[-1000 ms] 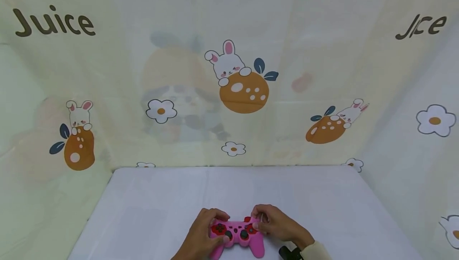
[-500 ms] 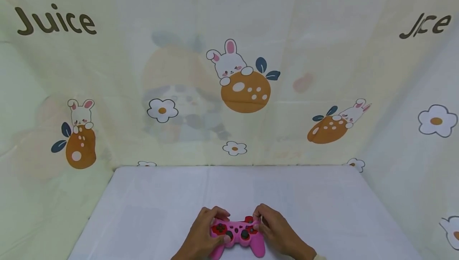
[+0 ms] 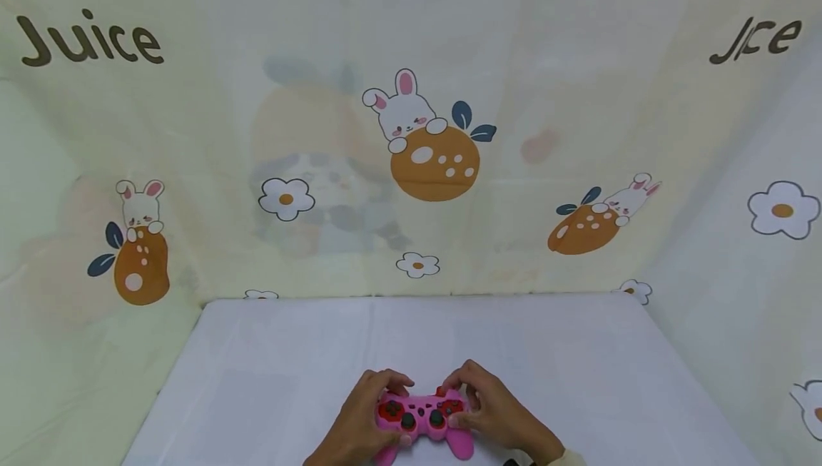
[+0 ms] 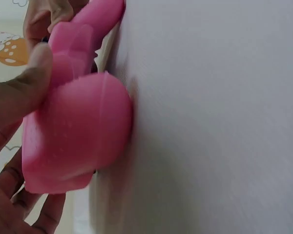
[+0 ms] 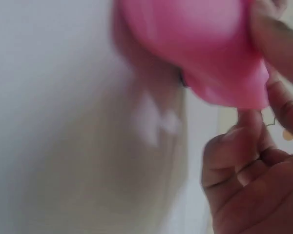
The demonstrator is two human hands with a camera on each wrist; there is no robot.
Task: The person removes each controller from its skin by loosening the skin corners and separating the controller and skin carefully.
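A pink game controller (image 3: 422,402), with red button areas and two dark thumbsticks, lies on the white table. My left hand (image 3: 362,414) grips its left side, fingers over the top edge and thumb on the lower face below the left stick. On the right side, my right hand (image 3: 496,410) holds the upper corner: fingers curl over the top by a red shoulder part (image 3: 440,391), and the thumb lies on the face beside the right stick. The left wrist view shows the pink controller (image 4: 78,131) end-on, one grip close to the tabletop. Some buttons are hidden under the right hand.
The white table (image 3: 270,352) extends behind and to both sides of the hands. A cloth backdrop (image 3: 526,237) printed with rabbits, oranges and flowers encloses it at the back and sides.
My left thumb has slid down off the left stick. My right hand has shifted left over the top corner, its thumb lower on the face. The controller stays in nearly the same place.
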